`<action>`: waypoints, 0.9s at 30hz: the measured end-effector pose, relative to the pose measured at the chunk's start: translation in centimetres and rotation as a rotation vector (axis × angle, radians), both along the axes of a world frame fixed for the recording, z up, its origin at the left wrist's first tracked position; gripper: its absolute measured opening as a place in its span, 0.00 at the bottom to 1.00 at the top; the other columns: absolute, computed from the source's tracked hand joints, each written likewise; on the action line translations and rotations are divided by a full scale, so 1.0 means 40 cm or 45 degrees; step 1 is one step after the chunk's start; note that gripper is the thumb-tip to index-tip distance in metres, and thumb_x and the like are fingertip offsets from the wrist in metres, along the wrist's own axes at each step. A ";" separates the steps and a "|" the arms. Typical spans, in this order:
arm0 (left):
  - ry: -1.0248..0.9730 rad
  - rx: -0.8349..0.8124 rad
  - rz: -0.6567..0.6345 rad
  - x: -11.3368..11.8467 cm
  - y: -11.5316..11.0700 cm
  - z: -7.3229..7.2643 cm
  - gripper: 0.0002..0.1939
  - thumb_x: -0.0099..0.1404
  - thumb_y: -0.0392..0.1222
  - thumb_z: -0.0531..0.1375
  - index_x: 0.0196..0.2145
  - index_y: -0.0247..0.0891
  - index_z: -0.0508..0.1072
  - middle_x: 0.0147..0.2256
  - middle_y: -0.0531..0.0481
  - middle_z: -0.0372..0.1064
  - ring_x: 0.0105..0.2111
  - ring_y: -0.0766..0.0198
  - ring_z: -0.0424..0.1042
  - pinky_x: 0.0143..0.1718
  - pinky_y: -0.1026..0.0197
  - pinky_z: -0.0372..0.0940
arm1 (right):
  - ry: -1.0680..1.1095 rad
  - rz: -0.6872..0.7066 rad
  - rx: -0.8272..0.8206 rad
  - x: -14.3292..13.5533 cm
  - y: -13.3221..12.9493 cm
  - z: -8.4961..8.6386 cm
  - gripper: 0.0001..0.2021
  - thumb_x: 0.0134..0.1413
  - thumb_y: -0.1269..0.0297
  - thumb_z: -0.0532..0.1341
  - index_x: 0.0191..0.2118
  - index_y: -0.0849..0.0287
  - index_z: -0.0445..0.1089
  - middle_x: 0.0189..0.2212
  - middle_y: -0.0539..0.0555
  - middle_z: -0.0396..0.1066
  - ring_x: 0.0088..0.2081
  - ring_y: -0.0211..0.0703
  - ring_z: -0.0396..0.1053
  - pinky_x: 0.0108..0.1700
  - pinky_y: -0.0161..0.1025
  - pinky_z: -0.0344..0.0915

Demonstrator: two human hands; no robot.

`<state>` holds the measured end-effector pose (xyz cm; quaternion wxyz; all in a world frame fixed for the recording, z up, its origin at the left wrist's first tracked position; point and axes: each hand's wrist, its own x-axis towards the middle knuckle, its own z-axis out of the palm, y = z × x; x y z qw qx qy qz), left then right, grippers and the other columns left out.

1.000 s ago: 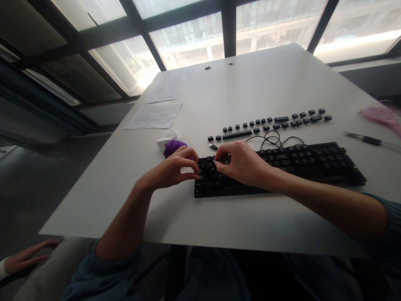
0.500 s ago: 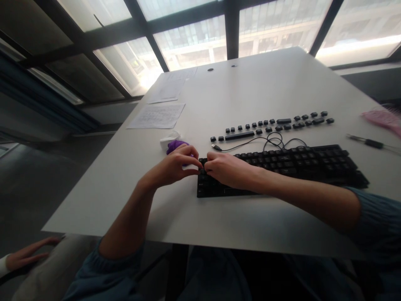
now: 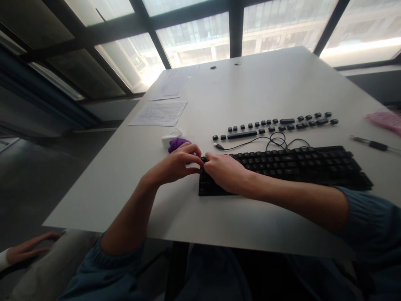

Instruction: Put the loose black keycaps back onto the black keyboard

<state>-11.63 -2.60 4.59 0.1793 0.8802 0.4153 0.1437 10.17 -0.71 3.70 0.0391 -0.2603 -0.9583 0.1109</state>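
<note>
A black keyboard point(image 3: 291, 167) lies on the white table, with its left end under my hands. My left hand point(image 3: 180, 163) reaches in from the left. Its thumb and forefinger curve together onto the keyboard's left edge. My right hand point(image 3: 224, 169) is closed over the keys beside those fingertips, its fingers pinched. Whatever the right fingers hold is hidden. Behind the keyboard, loose black keycaps point(image 3: 272, 128) stand in two rows, with a long space bar keycap point(image 3: 242, 135) among them. The keyboard's USB cable point(image 3: 241, 146) lies coiled between the rows and the keyboard.
Left of the keyboard are a purple cloth-like bundle point(image 3: 178, 144) and a white item point(image 3: 171, 137). Written sheets of paper point(image 3: 159, 113) lie farther back. At right are a thin tool with a black grip point(image 3: 376, 144) and something pink point(image 3: 384, 121). Another person's hand point(image 3: 29, 248) shows lower left.
The view has shifted slightly, moving the table things a little to the right. My right hand has shifted slightly left relative to the keyboard. Both hands remain at the keyboard's left end.
</note>
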 end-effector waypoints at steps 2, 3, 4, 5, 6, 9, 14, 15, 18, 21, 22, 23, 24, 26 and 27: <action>0.003 0.003 0.004 -0.002 0.002 -0.002 0.05 0.67 0.43 0.67 0.39 0.41 0.79 0.42 0.47 0.68 0.43 0.61 0.67 0.48 0.59 0.65 | 0.004 -0.010 -0.010 -0.001 -0.002 0.001 0.12 0.63 0.76 0.56 0.44 0.64 0.77 0.41 0.62 0.72 0.35 0.47 0.75 0.36 0.37 0.68; 0.005 0.005 0.004 -0.003 0.003 -0.004 0.05 0.67 0.43 0.67 0.39 0.41 0.79 0.42 0.47 0.68 0.43 0.61 0.67 0.48 0.58 0.65 | 0.015 -0.015 -0.018 0.000 -0.002 0.003 0.12 0.63 0.76 0.56 0.44 0.64 0.77 0.41 0.62 0.72 0.35 0.46 0.75 0.35 0.37 0.67; 0.008 0.005 0.003 -0.005 0.005 -0.006 0.05 0.67 0.43 0.67 0.39 0.41 0.79 0.42 0.47 0.68 0.43 0.61 0.67 0.48 0.58 0.65 | 0.033 -0.022 -0.026 0.003 -0.002 0.005 0.11 0.63 0.76 0.56 0.43 0.64 0.77 0.40 0.61 0.71 0.34 0.45 0.74 0.34 0.37 0.66; 0.009 0.005 0.002 -0.006 0.006 -0.007 0.05 0.67 0.43 0.67 0.39 0.41 0.79 0.42 0.47 0.68 0.43 0.61 0.67 0.48 0.58 0.65 | 0.057 -0.028 -0.032 0.007 -0.001 0.009 0.11 0.63 0.76 0.56 0.42 0.63 0.77 0.40 0.60 0.71 0.32 0.44 0.73 0.33 0.36 0.65; 0.007 0.006 0.001 -0.007 0.007 -0.008 0.05 0.67 0.43 0.66 0.39 0.41 0.80 0.42 0.47 0.68 0.43 0.61 0.67 0.48 0.58 0.65 | 0.088 -0.035 -0.037 0.012 0.001 0.013 0.11 0.63 0.76 0.56 0.41 0.63 0.77 0.39 0.59 0.71 0.31 0.42 0.71 0.32 0.36 0.63; -0.004 0.004 0.000 -0.006 0.008 -0.010 0.05 0.67 0.44 0.66 0.39 0.42 0.80 0.41 0.47 0.68 0.42 0.61 0.67 0.47 0.58 0.65 | 0.189 -0.071 -0.037 0.037 0.012 0.032 0.09 0.64 0.74 0.57 0.37 0.63 0.75 0.37 0.58 0.70 0.28 0.38 0.67 0.31 0.36 0.58; -0.019 0.006 0.005 -0.002 0.009 -0.015 0.04 0.67 0.43 0.67 0.37 0.43 0.81 0.40 0.48 0.68 0.41 0.61 0.67 0.45 0.58 0.65 | 0.347 -0.199 -0.075 0.091 0.038 0.053 0.09 0.64 0.72 0.59 0.33 0.64 0.75 0.37 0.58 0.69 0.33 0.39 0.66 0.36 0.36 0.57; -0.025 0.005 0.006 -0.001 0.009 -0.017 0.03 0.67 0.43 0.67 0.37 0.43 0.81 0.40 0.48 0.68 0.41 0.61 0.68 0.44 0.58 0.65 | 0.375 -0.216 -0.082 0.100 0.040 0.053 0.09 0.63 0.72 0.59 0.32 0.64 0.75 0.38 0.58 0.69 0.34 0.39 0.66 0.37 0.36 0.57; -0.045 0.001 0.006 0.004 0.010 -0.021 0.04 0.67 0.42 0.66 0.38 0.44 0.82 0.39 0.48 0.68 0.41 0.61 0.68 0.43 0.59 0.65 | 0.427 -0.237 -0.113 0.120 0.039 0.047 0.08 0.63 0.72 0.60 0.33 0.64 0.76 0.38 0.58 0.69 0.35 0.40 0.65 0.38 0.36 0.57; -0.042 0.012 0.008 0.010 0.008 -0.019 0.04 0.67 0.41 0.66 0.39 0.44 0.82 0.39 0.49 0.69 0.40 0.61 0.68 0.43 0.59 0.65 | 0.457 -0.240 -0.141 0.130 0.033 0.041 0.08 0.63 0.72 0.60 0.33 0.64 0.76 0.37 0.57 0.68 0.34 0.39 0.66 0.37 0.36 0.57; -0.033 0.017 0.006 0.011 0.007 -0.017 0.04 0.66 0.41 0.67 0.39 0.44 0.82 0.39 0.49 0.69 0.41 0.61 0.68 0.43 0.59 0.66 | 0.463 -0.242 -0.144 0.132 0.032 0.041 0.08 0.63 0.72 0.60 0.33 0.64 0.76 0.37 0.57 0.68 0.34 0.39 0.66 0.37 0.36 0.57; -0.021 0.023 0.001 0.013 0.006 -0.016 0.04 0.66 0.41 0.67 0.39 0.44 0.82 0.39 0.48 0.69 0.41 0.61 0.68 0.44 0.59 0.66 | 0.466 -0.244 -0.146 0.133 0.031 0.041 0.08 0.63 0.72 0.60 0.33 0.64 0.76 0.37 0.57 0.68 0.34 0.39 0.66 0.37 0.36 0.57; -0.008 0.031 -0.006 0.013 0.006 -0.014 0.04 0.66 0.41 0.67 0.39 0.44 0.82 0.39 0.48 0.69 0.41 0.61 0.68 0.44 0.58 0.66 | 0.467 -0.245 -0.147 0.134 0.030 0.041 0.09 0.63 0.72 0.60 0.33 0.64 0.76 0.37 0.57 0.68 0.35 0.39 0.65 0.38 0.36 0.57; 0.012 0.045 -0.026 0.013 0.005 -0.010 0.05 0.66 0.41 0.67 0.40 0.44 0.82 0.39 0.48 0.70 0.41 0.61 0.69 0.44 0.58 0.66 | 0.469 -0.240 -0.149 0.136 0.030 0.043 0.09 0.63 0.72 0.60 0.33 0.64 0.76 0.37 0.57 0.68 0.35 0.40 0.66 0.38 0.36 0.57; 0.020 0.048 -0.039 0.012 0.004 -0.009 0.05 0.66 0.41 0.67 0.41 0.44 0.82 0.39 0.48 0.71 0.41 0.61 0.69 0.44 0.58 0.67 | 0.473 -0.236 -0.149 0.137 0.031 0.045 0.08 0.63 0.72 0.60 0.33 0.64 0.76 0.38 0.57 0.68 0.35 0.40 0.66 0.38 0.36 0.57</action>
